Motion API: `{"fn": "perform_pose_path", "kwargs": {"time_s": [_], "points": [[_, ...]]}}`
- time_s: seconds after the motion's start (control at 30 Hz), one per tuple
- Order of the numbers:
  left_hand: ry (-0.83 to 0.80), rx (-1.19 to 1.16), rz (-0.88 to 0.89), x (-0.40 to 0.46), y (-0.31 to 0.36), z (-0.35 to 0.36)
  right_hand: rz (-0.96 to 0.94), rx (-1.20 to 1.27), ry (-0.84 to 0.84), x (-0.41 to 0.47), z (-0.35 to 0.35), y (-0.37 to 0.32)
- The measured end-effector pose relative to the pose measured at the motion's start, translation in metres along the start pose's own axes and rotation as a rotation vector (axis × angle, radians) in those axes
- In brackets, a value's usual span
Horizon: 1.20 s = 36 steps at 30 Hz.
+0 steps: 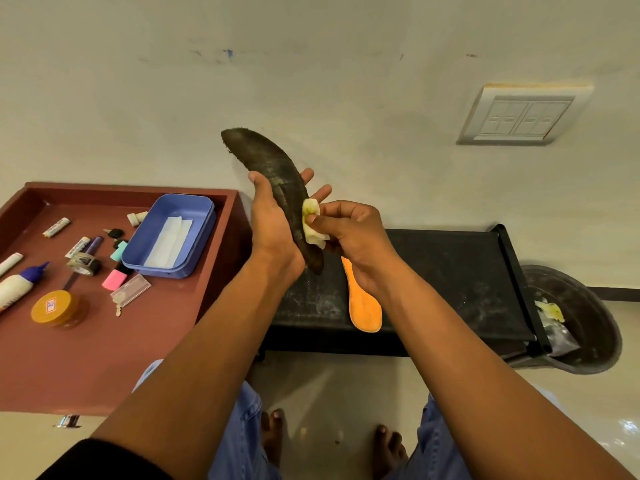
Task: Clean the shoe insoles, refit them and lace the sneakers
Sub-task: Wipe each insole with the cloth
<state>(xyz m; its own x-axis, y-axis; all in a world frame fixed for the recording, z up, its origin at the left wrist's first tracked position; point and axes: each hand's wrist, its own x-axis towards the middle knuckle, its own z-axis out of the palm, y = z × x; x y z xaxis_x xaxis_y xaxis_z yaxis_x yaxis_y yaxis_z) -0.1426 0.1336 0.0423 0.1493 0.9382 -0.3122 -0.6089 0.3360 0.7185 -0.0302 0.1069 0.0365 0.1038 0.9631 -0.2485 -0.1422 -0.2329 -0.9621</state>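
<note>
My left hand grips a dark, dirty insole round its middle and holds it up in front of the wall, toe end up and to the left. My right hand pinches a small pale yellow wipe and presses it against the insole's edge. A second insole, orange side up, lies on the black stand below my right wrist. No sneakers are in view.
A reddish table at the left holds a blue tray with a white tissue, a glue bottle, an orange-lidded jar, tape, markers and erasers. A dark bin with used wipes stands at the right. My bare feet are below.
</note>
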Motion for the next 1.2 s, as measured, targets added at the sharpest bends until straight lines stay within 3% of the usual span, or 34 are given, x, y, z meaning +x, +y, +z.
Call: {"fn": "perform_pose_path", "kwargs": {"time_s": [0.1,0.27,0.47,0.67,0.83,0.9,1.07,1.2], "points": [[0.051,0.036,-0.019,-0.001,0.004,0.0,-0.158,-0.161,-0.016,-0.003,0.001,-0.002],[0.145,0.005,-0.025,0.002,0.009,0.0,-0.249,-0.257,-0.159,-0.007,0.001,-0.004],[0.172,0.053,-0.037,-0.001,0.002,0.004,-0.318,-0.478,0.035,0.002,0.001,0.006],[0.162,0.002,-0.086,0.002,0.009,-0.002,-0.288,-0.291,-0.232,-0.008,-0.003,-0.005],[0.154,0.017,-0.063,0.002,0.006,0.002,-0.354,-0.452,-0.021,0.0,-0.001,0.003],[0.155,0.025,-0.067,0.002,0.007,0.001,-0.346,-0.449,-0.03,0.0,-0.002,0.004],[0.179,-0.022,-0.059,0.006,0.014,-0.004,-0.318,-0.33,-0.267,-0.005,-0.006,-0.003],[0.176,-0.009,-0.075,0.0,0.012,0.0,-0.405,-0.418,-0.103,-0.002,0.0,0.003]]}}
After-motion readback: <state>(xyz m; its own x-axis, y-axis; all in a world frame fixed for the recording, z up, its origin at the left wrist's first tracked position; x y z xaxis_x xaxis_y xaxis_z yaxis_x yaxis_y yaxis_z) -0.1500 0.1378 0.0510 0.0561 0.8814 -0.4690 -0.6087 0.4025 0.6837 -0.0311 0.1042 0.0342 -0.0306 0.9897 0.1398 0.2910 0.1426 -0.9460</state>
